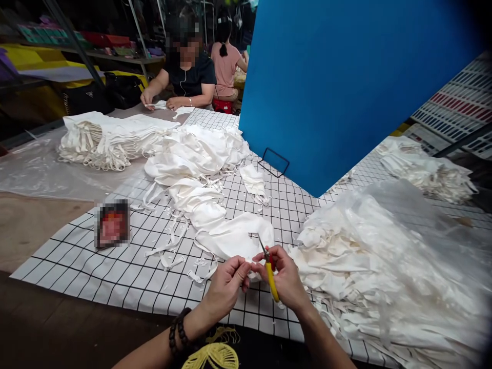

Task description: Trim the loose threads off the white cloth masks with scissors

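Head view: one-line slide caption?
Right hand holds yellow snips while left hand pinches white fabric piece over checked cloth.

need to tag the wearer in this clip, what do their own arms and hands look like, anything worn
Both forearms are bare, with no sleeves in view and no gloves on the left hand or the right hand. The left wrist carries a bracelet of dark round beads, wound in two rows. No rings or watch can be made out.

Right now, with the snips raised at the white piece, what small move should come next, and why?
Probably close the yellow-handled snips on the bit of white fabric pinched by the left hand. The right hand holds the blades pointing up, right beside that pinch, and the piece looks held taut between both hands.
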Available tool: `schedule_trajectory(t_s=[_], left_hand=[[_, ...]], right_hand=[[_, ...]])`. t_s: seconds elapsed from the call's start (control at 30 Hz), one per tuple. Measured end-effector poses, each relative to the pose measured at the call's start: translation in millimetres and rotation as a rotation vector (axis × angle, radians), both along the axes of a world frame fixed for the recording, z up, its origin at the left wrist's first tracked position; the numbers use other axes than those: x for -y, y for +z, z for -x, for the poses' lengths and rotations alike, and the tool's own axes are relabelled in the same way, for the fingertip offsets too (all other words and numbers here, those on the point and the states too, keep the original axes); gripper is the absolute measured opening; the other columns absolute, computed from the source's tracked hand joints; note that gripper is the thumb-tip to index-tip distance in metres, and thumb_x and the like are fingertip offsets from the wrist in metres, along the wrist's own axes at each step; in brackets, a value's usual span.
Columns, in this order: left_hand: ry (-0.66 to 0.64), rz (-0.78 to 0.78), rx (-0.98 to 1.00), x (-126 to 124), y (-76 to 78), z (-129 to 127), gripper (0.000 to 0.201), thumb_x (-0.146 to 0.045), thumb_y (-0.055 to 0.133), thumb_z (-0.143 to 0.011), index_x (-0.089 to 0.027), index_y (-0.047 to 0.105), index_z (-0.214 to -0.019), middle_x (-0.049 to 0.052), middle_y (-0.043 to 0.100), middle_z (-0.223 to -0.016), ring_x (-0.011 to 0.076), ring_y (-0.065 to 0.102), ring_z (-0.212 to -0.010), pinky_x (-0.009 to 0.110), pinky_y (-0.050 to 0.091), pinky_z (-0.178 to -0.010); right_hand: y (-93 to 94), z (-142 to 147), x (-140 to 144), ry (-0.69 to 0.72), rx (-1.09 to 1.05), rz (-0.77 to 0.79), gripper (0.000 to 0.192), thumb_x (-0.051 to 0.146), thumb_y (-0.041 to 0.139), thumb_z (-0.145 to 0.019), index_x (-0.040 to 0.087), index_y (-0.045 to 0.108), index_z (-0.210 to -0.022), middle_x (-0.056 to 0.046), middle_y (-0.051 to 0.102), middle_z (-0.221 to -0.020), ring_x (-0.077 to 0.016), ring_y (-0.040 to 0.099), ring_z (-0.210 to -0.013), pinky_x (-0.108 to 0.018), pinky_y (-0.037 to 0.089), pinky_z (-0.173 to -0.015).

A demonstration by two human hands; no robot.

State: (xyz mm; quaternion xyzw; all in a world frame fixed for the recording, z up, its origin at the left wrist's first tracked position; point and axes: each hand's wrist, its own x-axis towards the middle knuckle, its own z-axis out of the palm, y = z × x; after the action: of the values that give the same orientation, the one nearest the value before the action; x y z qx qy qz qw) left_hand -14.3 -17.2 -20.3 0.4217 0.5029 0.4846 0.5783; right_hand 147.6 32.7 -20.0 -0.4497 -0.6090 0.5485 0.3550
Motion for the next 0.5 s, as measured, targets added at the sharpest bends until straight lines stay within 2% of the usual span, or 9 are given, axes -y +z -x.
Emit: schedule_trajectory(t_s=[0.03,0.1,0.2,0.27,0.37,0.5], left_hand=[[-0.002,0.001,0.013,-1,-1.0,0,0.032,-0.044,0.052,-0.092,-0.015,0.065,-0.087,0.004,0.066,-0.079,0.0116,0.054,-0.056,0.025,0.046,-0.057],[-0.004,-0.038,-0.020,-3,-0.6,1,0.029,-0.042,0.052,-0.093,-0.015,0.064,-0.087,0.005,0.066,-0.085,0.0126,0.059,-0.063,0.026,0.048,-0.065],[-0.029,-0.116,-0.131,-3,4.0,3,0.027,-0.037,0.049,-0.095,-0.016,0.064,-0.088,0.005,0.064,-0.088,0.0140,0.061,-0.070,0.027,0.049,-0.072],[-0.064,-0.163,-0.192,-3,7.1,4,0.027,-0.035,0.046,-0.096,-0.017,0.064,-0.088,0.005,0.062,-0.086,0.0148,0.061,-0.072,0.027,0.049,-0.072],[-0.106,-0.214,-0.242,-3,8.5,5,0.026,-0.032,0.045,-0.097,-0.017,0.063,-0.087,0.005,0.061,-0.084,0.0154,0.059,-0.073,0.026,0.048,-0.069],[-0.136,-0.258,-0.285,-3,5.7,6,0.025,-0.030,0.043,-0.097,-0.018,0.063,-0.089,0.005,0.060,-0.084,0.0165,0.058,-0.076,0.026,0.046,-0.069]], right_hand=[[3.3,-7,-1,-0.017,0.061,-0.019,0.027,0.035,0.071,-0.079,0.023,0.048,-0.085,-0.001,0.063,-0.083,-0.0148,0.056,-0.071,-0.027,0.047,-0.065],[11.7,-22,-2,-0.024,0.214,-0.058,0.029,0.036,0.071,-0.076,0.023,0.046,-0.082,0.001,0.059,-0.076,-0.0143,0.053,-0.066,-0.026,0.044,-0.060],[25.5,-39,1,0.080,0.480,-0.095,0.033,0.035,0.076,-0.068,0.024,0.047,-0.082,0.004,0.056,-0.070,-0.0145,0.050,-0.062,-0.025,0.040,-0.055],[32.2,-42,4,0.137,0.608,-0.117,0.034,0.035,0.075,-0.066,0.024,0.050,-0.086,0.003,0.059,-0.075,-0.0159,0.051,-0.065,-0.026,0.040,-0.057],[36.4,-38,7,0.161,0.689,-0.138,0.033,0.035,0.073,-0.068,0.024,0.051,-0.089,0.000,0.061,-0.080,-0.0178,0.054,-0.069,-0.027,0.041,-0.060],[36.3,-31,7,0.171,0.712,-0.165,0.031,0.035,0.072,-0.068,0.025,0.052,-0.089,0.000,0.062,-0.078,-0.0184,0.055,-0.068,-0.027,0.040,-0.059]])
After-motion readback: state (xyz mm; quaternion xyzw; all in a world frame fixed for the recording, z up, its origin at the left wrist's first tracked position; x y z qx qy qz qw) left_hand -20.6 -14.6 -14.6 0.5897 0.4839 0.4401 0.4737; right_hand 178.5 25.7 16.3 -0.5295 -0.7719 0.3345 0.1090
